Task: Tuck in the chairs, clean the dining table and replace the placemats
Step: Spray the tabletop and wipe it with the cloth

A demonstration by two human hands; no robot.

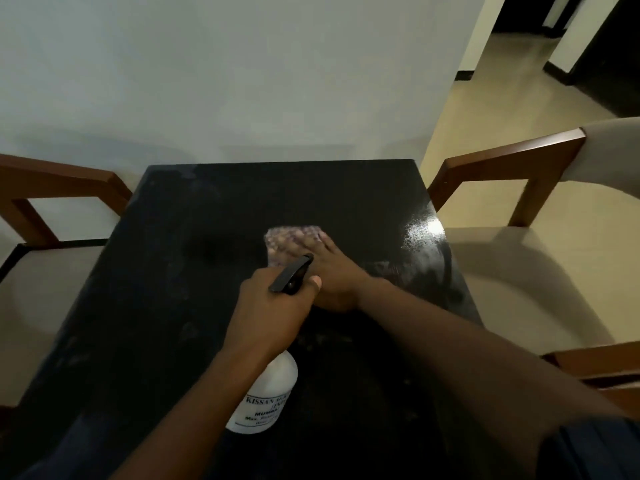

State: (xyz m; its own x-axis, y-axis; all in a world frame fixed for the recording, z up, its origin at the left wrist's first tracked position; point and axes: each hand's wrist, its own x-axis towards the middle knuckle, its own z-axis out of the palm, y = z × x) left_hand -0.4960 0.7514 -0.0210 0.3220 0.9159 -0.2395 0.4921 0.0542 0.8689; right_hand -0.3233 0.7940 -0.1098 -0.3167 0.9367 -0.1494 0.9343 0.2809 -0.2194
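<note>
A black dining table [173, 271] fills the middle of the head view, with wet streaks and a shine near its right edge. My left hand [273, 310] grips a white spray bottle [266, 396] by its black trigger head, held above the table. My right hand [332, 271] presses flat on a checked pinkish cloth [287, 240] lying on the tabletop, just beyond the bottle's nozzle. One wooden chair [52, 188] with a pale seat stands at the table's left side. Another wooden chair [512, 168] stands at the right.
A pale wall runs right behind the table's far edge. Beige floor [485, 109] opens to the right and leads toward dark doorways at the top right. A further wooden armrest [595, 362] shows at the lower right.
</note>
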